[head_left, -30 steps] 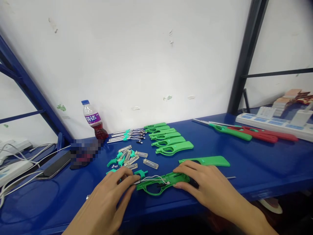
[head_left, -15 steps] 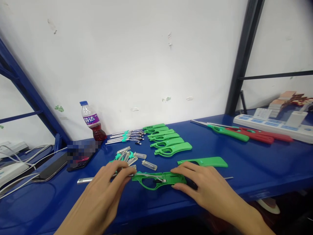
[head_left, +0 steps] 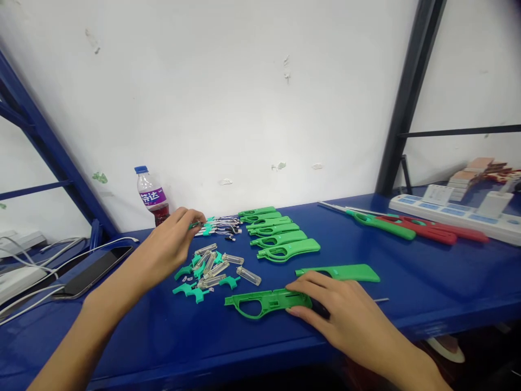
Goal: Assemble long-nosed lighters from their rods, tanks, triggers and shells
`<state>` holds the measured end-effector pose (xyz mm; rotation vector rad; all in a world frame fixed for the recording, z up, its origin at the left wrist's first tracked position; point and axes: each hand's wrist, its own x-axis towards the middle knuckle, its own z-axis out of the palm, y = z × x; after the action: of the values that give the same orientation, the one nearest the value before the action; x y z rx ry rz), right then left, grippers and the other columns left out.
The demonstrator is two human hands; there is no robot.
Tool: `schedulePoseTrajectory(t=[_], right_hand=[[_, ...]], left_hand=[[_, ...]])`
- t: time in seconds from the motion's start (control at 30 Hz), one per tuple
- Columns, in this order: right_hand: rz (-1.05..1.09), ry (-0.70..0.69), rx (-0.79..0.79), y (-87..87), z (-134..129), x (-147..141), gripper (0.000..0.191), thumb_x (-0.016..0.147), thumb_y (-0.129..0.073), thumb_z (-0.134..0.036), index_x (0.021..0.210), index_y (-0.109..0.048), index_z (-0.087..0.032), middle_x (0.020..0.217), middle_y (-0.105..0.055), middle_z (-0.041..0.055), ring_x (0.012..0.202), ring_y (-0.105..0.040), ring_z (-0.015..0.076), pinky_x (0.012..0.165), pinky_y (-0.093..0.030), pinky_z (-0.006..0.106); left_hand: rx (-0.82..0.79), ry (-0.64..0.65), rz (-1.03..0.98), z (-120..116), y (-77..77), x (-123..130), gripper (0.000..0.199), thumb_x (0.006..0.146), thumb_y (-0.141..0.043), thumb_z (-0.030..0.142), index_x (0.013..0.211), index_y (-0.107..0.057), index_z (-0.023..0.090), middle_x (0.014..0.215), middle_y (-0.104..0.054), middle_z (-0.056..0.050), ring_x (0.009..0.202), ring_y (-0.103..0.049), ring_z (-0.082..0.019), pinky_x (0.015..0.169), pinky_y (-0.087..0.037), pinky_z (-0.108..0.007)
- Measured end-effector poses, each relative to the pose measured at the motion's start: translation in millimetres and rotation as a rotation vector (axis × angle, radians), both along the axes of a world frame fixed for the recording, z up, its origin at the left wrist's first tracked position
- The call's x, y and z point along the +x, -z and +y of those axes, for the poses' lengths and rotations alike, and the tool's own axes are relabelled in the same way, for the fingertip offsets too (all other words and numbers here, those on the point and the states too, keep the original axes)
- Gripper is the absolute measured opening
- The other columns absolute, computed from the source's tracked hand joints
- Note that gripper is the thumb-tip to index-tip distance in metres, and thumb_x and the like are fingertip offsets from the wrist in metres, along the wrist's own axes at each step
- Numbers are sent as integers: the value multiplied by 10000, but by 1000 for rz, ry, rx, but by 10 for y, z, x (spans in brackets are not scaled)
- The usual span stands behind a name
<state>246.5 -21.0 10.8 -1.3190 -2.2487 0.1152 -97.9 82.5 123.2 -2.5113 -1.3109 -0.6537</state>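
My right hand (head_left: 334, 309) rests with thumb and fingers gripping the right end of an open green lighter handle half (head_left: 280, 300), hollow side up. Partly under that hand lies a tool with a black handle (head_left: 320, 309) and a thin metal shaft (head_left: 381, 300). My left hand (head_left: 173, 236) is raised at the far left, its fingers pinched beside a row of metal lighter tubes with wires (head_left: 223, 224). A bit of teal shows at its fingertips; what it pinches I cannot make out. Nearer lie several clear fuel tanks (head_left: 248, 276) and teal triggers (head_left: 197, 294).
Several green handle halves (head_left: 288, 249) lie in a column behind; another green handle piece (head_left: 358, 272) is near my right hand. Assembled green (head_left: 391, 226) and red lighters (head_left: 431, 232), a power strip (head_left: 459, 214), a bottle (head_left: 152, 196) and a phone (head_left: 95, 271) surround the work.
My left hand has moved from the green handle half up and left to the row of tubes. The tube and white wire are gone from the handle half. My right hand stays put.
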Motion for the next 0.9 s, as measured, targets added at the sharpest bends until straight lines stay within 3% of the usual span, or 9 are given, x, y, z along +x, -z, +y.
schedulePoseTrajectory(t=[0.13, 0.23, 0.43, 0.6, 0.9], right_hand=[[3, 3, -24, -5, 0, -3, 280, 1071, -567, -473, 1273, -698, -330, 1264, -739, 30, 1016, -771, 274, 900, -593, 447], [-1, 8, -33, -14, -4, -6, 277, 1072, -568, -467, 1285, -689, -337, 1270, -735, 25, 1017, -771, 281, 887, -597, 458], [-13, 8, -22, -25, -12, -6, 269, 1075, -564, -461, 1272, -696, -333, 1260, -738, 19, 1018, -771, 278, 888, -598, 459], [-19, 21, 11, 11, -8, -5, 270, 1075, -552, -492, 1270, -685, -361, 1249, -741, -13, 983, -777, 266, 857, -610, 458], [-24, 17, 44, 30, 2, 5, 289, 1074, -540, -504, 1265, -695, -352, 1239, -749, -9, 986, -783, 280, 851, -632, 484]], left_hand=[[-169, 0, 32, 550, 7, -87, 256, 1003, -408, 350, 1123, -573, 195, 1092, -675, -124, 977, -645, -280, 880, -490, -393], [-281, 24, 41, 744, 91, -140, 234, 964, -445, 360, 1059, -599, 211, 1030, -721, -94, 918, -669, -248, 816, -503, -334], [-395, 28, 67, 788, 290, -216, 268, 1006, -464, 393, 1064, -648, 206, 997, -730, -62, 864, -664, -206, 765, -500, -290], [-407, -34, 162, 931, 435, -195, 274, 1041, -604, 430, 1071, -680, 168, 1011, -703, -48, 871, -670, -188, 817, -558, -367], [-346, -117, 301, 1057, 488, -86, 259, 1040, -660, 375, 1202, -686, 175, 1205, -705, -80, 1058, -698, -227, 940, -597, -450]])
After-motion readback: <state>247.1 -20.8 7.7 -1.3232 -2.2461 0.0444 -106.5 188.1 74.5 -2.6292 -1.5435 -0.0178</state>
